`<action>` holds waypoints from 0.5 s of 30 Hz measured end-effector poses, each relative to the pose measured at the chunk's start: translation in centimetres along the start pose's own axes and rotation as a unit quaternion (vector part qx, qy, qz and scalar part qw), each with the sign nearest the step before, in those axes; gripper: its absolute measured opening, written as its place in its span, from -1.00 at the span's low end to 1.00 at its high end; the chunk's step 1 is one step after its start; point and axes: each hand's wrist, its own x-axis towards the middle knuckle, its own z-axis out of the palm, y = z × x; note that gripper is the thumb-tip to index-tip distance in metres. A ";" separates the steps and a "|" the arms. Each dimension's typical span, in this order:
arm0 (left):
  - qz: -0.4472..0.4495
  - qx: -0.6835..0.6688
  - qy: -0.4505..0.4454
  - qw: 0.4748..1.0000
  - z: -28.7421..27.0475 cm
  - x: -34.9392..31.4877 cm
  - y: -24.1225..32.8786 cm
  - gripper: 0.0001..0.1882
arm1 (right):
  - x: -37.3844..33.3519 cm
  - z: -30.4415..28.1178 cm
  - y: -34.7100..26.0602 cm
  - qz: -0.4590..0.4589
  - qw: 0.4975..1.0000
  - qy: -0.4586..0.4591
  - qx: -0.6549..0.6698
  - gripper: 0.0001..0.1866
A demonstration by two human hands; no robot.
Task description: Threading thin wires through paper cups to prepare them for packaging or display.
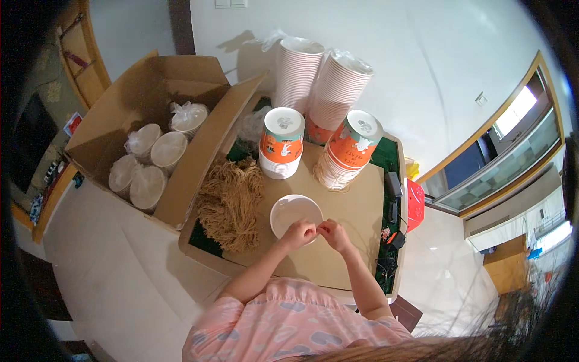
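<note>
My left hand (298, 234) and my right hand (335, 235) meet at the near right rim of a white paper bucket (288, 211), which stands mouth up on the table. Both hands are closed, fingertips pinched close together; whatever they pinch is too small to make out. Left of the bucket lies a thick bundle of tan twine (232, 205). Beyond it, an upside-down stack of orange printed paper buckets (281, 148) stands beside a second, tilted stack (350, 148), whose lower rims have tan strings (333, 175) hanging about them.
An open cardboard box (145, 78) at the left holds several plastic-wrapped bucket stacks (167, 149). Two tall bucket stacks (297, 72) rise at the back by the wall. Black cables and adapters (393, 184) line the right table edge, with a red plastic object (416, 205) just past it.
</note>
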 end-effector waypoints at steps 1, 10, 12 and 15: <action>0.046 0.042 -0.010 0.998 -0.2 0.0 0.3 -0.91 | 0.0 0.0 0.0 0.002 1.000 0.001 0.002 -0.91; 0.059 0.263 -0.066 0.961 -0.7 0.0 2.9 -0.84 | 0.0 0.8 0.9 -0.025 0.999 0.033 0.008 -0.91; 0.049 0.236 -0.067 0.968 -0.7 -0.1 2.7 -0.85 | -0.3 1.1 0.6 -0.014 0.999 0.044 -0.001 -0.90; 0.028 0.160 -0.019 0.987 -0.4 -0.6 2.2 -0.84 | -0.9 1.6 -0.7 0.015 0.996 0.086 0.004 -0.90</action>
